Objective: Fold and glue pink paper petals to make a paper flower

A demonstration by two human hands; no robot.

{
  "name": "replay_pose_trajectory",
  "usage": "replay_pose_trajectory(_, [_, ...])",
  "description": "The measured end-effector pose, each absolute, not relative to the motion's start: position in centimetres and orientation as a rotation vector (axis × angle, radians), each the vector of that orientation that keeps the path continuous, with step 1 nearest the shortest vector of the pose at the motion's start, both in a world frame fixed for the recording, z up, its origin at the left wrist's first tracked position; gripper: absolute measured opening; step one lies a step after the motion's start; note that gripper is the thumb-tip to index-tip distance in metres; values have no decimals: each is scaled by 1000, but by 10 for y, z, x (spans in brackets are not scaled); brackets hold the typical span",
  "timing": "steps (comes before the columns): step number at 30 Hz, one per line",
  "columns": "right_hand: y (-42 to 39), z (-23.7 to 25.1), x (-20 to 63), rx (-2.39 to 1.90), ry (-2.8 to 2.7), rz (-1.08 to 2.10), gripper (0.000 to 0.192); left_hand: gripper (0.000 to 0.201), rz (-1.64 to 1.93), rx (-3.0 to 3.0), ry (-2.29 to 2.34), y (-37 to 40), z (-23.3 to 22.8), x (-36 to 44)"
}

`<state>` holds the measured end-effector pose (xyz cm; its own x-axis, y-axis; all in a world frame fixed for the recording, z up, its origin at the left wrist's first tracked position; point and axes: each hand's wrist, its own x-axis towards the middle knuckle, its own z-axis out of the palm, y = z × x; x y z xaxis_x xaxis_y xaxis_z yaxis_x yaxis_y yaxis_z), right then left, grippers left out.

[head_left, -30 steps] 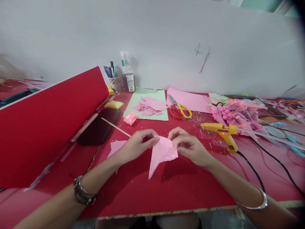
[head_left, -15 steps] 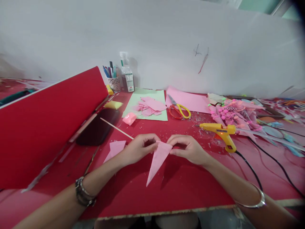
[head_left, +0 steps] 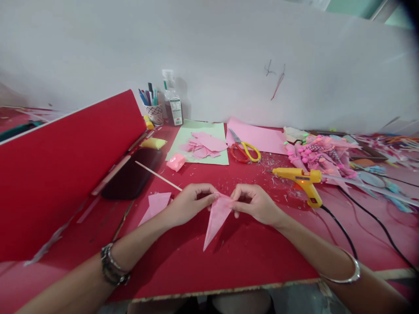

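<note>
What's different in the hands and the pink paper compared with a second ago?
The pink paper has been folded in from a wide, loose sheet to a narrow pointed cone. Both the left hand and right hand have kept pinching its top edge and dropped slightly toward the table. The glue gun, scissors and the loose pink piece stayed put.

The folded paper (head_left: pixel 216 218) lies mid-table, pinched between both hands. At its 2 o'clock sits the glue gun (head_left: pixel 299 178); at 12, the scissors (head_left: pixel 244 150) (just right of the paper scraps (head_left: pixel 204 146)). At 10, a skewer (head_left: pixel 157 174); beyond, the pen cup (head_left: pixel 153 112).
</note>
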<state>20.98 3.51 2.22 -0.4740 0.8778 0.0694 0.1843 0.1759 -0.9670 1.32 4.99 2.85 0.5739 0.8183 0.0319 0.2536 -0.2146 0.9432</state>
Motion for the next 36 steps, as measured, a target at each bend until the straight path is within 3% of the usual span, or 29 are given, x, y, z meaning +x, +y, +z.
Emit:
replay_pose_trajectory(9, [35,23,211,-949,-1919,1110,17,26,744,1896,933,48,34,14])
replay_pose_trajectory(16, [34,23,211,-945,-2047,738,13,15,694,2108,934,43,33,16])
replay_pose_trajectory(19, [31,24,210,-962,-1996,783,12,14,721,2073,885,42,29,18])
replay_pose_trajectory(24, [30,23,209,-897,-1870,1025,31,18,729,1990,849,42,31,18])
replay_pose_trajectory(29, [30,28,208,-818,-1862,1096,22,15,728,1996,812,41,35,16])
replay_pose_trajectory(36, [30,35,210,-790,-1988,927,13,14,729,2063,730,43,35,13])
